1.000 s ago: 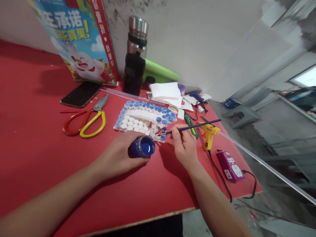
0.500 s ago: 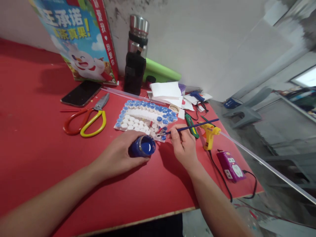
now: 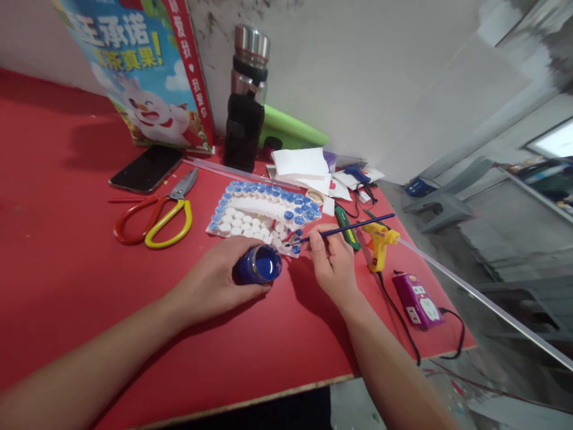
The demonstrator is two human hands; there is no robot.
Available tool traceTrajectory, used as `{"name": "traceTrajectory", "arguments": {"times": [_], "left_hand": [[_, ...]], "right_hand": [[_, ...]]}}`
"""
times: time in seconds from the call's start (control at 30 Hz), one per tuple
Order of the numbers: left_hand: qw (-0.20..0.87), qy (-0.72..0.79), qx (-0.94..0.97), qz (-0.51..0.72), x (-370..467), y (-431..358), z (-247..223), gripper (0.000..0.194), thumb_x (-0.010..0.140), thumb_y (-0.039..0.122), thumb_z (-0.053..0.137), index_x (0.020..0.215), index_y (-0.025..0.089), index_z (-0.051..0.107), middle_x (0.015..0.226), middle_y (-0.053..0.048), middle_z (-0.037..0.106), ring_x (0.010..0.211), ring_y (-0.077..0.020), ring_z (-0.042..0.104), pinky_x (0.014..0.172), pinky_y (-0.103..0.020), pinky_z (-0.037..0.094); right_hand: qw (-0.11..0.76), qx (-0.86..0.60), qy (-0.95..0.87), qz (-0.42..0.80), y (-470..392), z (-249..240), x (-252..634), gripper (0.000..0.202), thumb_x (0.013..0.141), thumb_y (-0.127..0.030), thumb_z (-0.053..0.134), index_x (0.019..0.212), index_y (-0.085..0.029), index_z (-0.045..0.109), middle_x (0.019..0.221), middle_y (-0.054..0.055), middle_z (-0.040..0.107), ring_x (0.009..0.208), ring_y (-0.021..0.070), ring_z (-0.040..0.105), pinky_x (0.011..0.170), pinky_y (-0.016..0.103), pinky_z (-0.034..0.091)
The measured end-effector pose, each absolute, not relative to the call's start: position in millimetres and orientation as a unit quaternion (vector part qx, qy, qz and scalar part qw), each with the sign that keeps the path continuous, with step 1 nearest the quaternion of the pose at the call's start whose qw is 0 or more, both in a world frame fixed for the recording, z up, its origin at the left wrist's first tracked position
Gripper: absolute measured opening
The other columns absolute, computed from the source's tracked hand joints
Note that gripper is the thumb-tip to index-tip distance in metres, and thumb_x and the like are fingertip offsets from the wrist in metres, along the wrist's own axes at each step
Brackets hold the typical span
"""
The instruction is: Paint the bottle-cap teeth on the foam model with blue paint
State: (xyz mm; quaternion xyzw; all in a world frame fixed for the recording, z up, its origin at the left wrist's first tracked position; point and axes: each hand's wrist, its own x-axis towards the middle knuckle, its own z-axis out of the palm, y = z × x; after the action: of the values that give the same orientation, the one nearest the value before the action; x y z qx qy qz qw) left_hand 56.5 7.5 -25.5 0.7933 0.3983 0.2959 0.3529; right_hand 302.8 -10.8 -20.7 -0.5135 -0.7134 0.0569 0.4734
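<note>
My left hand (image 3: 224,278) is wrapped round an open jar of blue paint (image 3: 265,264), tilted so its mouth shows. Between the fingers of my right hand (image 3: 332,260) is a thin dark blue paintbrush (image 3: 349,227). The brush tip is at the lower right part of a piece covered in small round knobs (image 3: 246,224). Blue knobs run along its top, left side and right part; those in the lower middle are white. A bare white strip crosses the piece.
Scissors (image 3: 170,215) and a phone (image 3: 147,169) lie left. A printed bag (image 3: 152,77), flask (image 3: 251,51) and white papers (image 3: 301,164) are behind. At right are a green cutter (image 3: 347,228), yellow glue gun (image 3: 379,242) and purple power box (image 3: 418,301).
The paintbrush has tilted or shifted very slightly, its far end a little to the left. Both hands keep nearly the same places.
</note>
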Motion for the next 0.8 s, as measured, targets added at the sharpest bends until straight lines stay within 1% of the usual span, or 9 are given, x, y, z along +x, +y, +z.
{"name": "traceTrajectory", "arguments": {"times": [0.1, 0.23, 0.4, 0.57, 0.8], "left_hand": [[0.348, 0.397, 0.797, 0.295, 56.0, 7.5, -25.5, 0.052, 0.08, 0.04, 0.086, 0.127, 0.026, 0.069, 0.125, -0.007, 0.077, 0.113, -0.032, 0.071, 0.099, -0.044, 0.057], [0.347, 0.399, 0.796, 0.293, 56.2, 7.2, -24.3, 0.051, 0.08, 0.039, 0.086, 0.127, 0.026, 0.069, 0.124, -0.007, 0.076, 0.113, -0.0316, 0.072, 0.099, -0.043, 0.057], [0.351, 0.396, 0.796, 0.294, 56.7, 7.6, -24.5, 0.051, 0.08, 0.039, 0.086, 0.127, 0.026, 0.069, 0.124, -0.007, 0.077, 0.113, -0.0316, 0.072, 0.099, -0.044, 0.057], [0.348, 0.396, 0.797, 0.295, 56.4, 8.2, -25.2, 0.052, 0.08, 0.038, 0.086, 0.127, 0.026, 0.068, 0.125, -0.007, 0.077, 0.114, -0.0321, 0.071, 0.1, -0.045, 0.057], [0.346, 0.393, 0.798, 0.298, 56.6, 7.7, -25.4, 0.051, 0.08, 0.038, 0.086, 0.126, 0.026, 0.069, 0.124, -0.007, 0.077, 0.113, -0.0317, 0.071, 0.098, -0.044, 0.057]], "right_hand": [[0.473, -0.511, -0.716, 0.052, -10.8, -20.6, 302.7, 0.016, 0.11, -0.03, 0.05, 0.098, -0.024, 0.059, 0.079, 0.0, 0.068, 0.07, 0.0169, 0.071, 0.064, 0.03, 0.057], [0.482, -0.517, -0.706, 0.05, -10.4, -20.4, 303.0, 0.016, 0.109, -0.028, 0.05, 0.098, -0.023, 0.06, 0.082, 0.0, 0.068, 0.068, 0.0149, 0.07, 0.061, 0.027, 0.055], [0.479, -0.523, -0.703, 0.057, -9.2, -20.5, 304.5, 0.016, 0.109, -0.029, 0.05, 0.097, -0.024, 0.059, 0.08, 0.0, 0.068, 0.068, 0.0161, 0.07, 0.063, 0.029, 0.055], [0.481, -0.531, -0.696, 0.052, -9.0, -20.4, 304.5, 0.018, 0.109, -0.032, 0.05, 0.097, -0.024, 0.059, 0.078, 0.0, 0.069, 0.066, 0.0159, 0.069, 0.06, 0.028, 0.054], [0.484, -0.523, -0.7, 0.049, -8.4, -21.1, 305.0, 0.017, 0.109, -0.029, 0.051, 0.096, -0.024, 0.059, 0.079, -0.001, 0.068, 0.068, 0.0155, 0.068, 0.063, 0.028, 0.053]]}}
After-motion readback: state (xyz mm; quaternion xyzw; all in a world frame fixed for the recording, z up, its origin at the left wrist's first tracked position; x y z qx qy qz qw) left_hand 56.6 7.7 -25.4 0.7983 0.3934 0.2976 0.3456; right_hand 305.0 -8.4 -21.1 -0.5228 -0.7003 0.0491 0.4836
